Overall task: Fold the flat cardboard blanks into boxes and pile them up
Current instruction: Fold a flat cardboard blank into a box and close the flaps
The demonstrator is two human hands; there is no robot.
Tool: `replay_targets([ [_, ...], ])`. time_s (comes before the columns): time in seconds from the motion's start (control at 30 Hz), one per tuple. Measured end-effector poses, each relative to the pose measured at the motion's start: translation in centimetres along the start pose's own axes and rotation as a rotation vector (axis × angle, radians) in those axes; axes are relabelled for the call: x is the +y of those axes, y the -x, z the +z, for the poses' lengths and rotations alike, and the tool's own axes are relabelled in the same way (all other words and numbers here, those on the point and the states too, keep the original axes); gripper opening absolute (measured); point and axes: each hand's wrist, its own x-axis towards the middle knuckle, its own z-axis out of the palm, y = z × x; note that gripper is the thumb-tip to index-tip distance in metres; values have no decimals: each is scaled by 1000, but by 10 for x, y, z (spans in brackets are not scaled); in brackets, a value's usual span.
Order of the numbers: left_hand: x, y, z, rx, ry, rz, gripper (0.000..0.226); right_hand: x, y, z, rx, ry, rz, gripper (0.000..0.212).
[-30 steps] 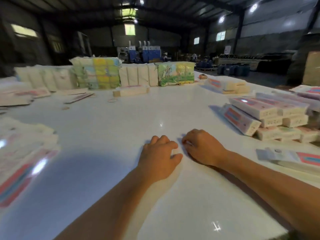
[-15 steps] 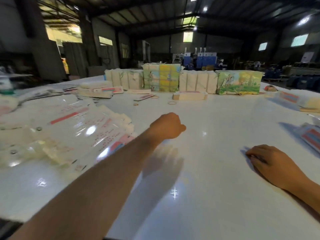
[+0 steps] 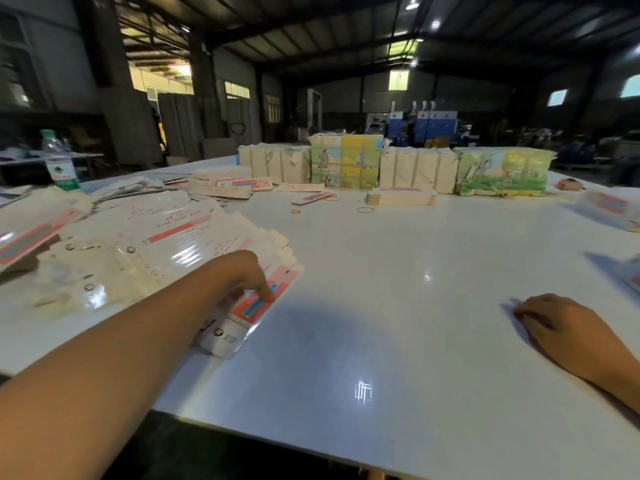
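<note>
The white table (image 3: 381, 306) lies bare across the centre and lower right of the frame. A fanned heap of flat blanks (image 3: 145, 244) crowds the left. Bundled stacks (image 3: 415, 169) wall the far edge, with rubber bands (image 3: 365, 210) scattered just before them.

- worktop (image 3: 398, 306): smooth, glossy white (lamps mirrored in it)
- cardboard blanks (image 3: 166, 244): thin printed card, shiny coating
- bottle (image 3: 60, 164): clear plastic
- rubber bands (image 3: 365, 210): thin loops
</note>
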Motion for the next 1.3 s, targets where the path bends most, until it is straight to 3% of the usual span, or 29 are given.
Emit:
replay_targets([
  [0.1,1,2,-1,7,109,-56,58,-5,3,-5,-4,-10,9,17],
  [0.23,22,9,-6,183,-12,-32,56,-9,4,-9,25,3,-21,26],
  [0.37,85,17,-9,299,162,186,23,-10,5,-11,11,-35,6,28],
  [0.5,170,55,27,270,301,577,18,-12,5,-15,-5,-69,30,35],
  [0.6,205,66,77,202,232,766,19,-9,4,-14,-32,-72,84,29],
  [0.73,204,54,118,199,169,808,23,-9,1,-10,-104,-54,149,24],
  [0.97,197,46,124,277,232,893,22,-5,1,-7,-119,-43,122,24],
  [1.03,197,48,125,283,238,910,23,-6,2,-10,-67,-204,198,19],
  [1.13,198,50,124,297,229,925,25,-9,1,-20,45,-703,375,26],
  [1.23,199,53,125,320,254,948,28,-10,0,-29,-2,-1309,527,29],
  [1.3,199,55,125,322,249,961,29,-11,0,-32,-86,-1426,520,27],
])
